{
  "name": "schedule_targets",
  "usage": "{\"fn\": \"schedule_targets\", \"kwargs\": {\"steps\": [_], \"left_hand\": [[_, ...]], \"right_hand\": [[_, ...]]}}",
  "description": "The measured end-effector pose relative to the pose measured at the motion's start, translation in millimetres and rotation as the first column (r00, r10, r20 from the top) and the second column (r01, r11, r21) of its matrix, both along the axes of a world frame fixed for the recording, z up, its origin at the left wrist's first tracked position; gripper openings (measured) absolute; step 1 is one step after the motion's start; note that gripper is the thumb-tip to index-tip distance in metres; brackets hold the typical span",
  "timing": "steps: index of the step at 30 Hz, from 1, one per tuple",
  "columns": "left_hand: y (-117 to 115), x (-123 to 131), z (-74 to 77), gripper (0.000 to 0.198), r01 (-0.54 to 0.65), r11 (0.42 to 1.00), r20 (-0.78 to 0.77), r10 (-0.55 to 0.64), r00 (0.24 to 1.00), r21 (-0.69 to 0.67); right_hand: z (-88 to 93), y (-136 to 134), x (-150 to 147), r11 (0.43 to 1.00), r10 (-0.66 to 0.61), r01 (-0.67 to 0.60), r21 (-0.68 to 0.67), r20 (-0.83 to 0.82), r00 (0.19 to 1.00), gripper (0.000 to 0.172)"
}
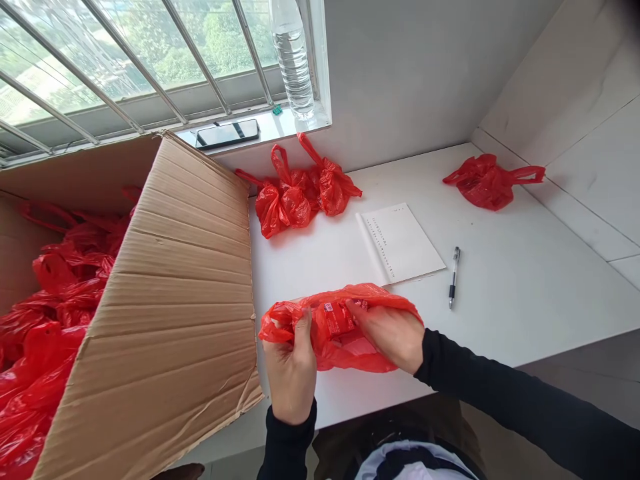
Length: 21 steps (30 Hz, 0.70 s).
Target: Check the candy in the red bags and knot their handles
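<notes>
An opened red plastic bag (357, 360) is spread between my hands above the front edge of the white table. My left hand (293, 367) is closed on the bag's left side, its thumb over the gathered plastic. Inside the bag lie small red packets (337, 318) with pale printing. My right hand (390, 333) reaches into the bag from the right, its thumb against the packets; its other fingers are hidden by the plastic and the packets, so its grip is unclear.
A cardboard box (170, 287) holding red bags (65, 293) stands left. Tied red bags (300, 197), a notebook (405, 243), a pen (455, 277) and another red bag (487, 183) lie on the table (540, 280). A phone (227, 134) and bottle (295, 67) are on the sill.
</notes>
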<state>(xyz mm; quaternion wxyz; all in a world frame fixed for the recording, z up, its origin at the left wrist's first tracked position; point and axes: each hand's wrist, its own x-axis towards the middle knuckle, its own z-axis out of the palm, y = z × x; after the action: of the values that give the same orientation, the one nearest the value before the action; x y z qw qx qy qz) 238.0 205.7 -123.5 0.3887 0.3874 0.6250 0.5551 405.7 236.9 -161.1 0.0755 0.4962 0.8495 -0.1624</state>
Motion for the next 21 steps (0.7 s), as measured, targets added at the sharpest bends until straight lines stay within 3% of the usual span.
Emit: {"fn": "schedule_targets", "kwargs": {"steps": [5,14,17,21], "left_hand": [[-0.9,0.5,-1.4,0.019,-0.011,1.0,0.001,0.011,1.0,0.006],[-5.2,-0.1,-1.3,0.017,-0.015,0.999,0.004,0.015,1.0,0.036],[-6.1,-0.9,-1.7,0.017,-0.017,0.999,0.009,0.016,1.0,0.039],[-6.7,-0.5,-2.3,0.017,-0.001,1.0,0.019,0.0,1.0,0.027]], "right_hand": [[6.8,0.2,8.2,0.995,-0.091,0.093,-0.019,0.074,0.993,0.032],[2.9,3.2,7.8,0.994,-0.1,0.101,-0.027,0.052,0.994,0.025],[3.8,0.0,0.8,0.999,-0.033,0.034,-0.042,0.014,0.999,0.031],[3.5,-3.5,-12.9,0.995,0.055,-0.057,-0.081,-0.025,0.998,0.06]]}}
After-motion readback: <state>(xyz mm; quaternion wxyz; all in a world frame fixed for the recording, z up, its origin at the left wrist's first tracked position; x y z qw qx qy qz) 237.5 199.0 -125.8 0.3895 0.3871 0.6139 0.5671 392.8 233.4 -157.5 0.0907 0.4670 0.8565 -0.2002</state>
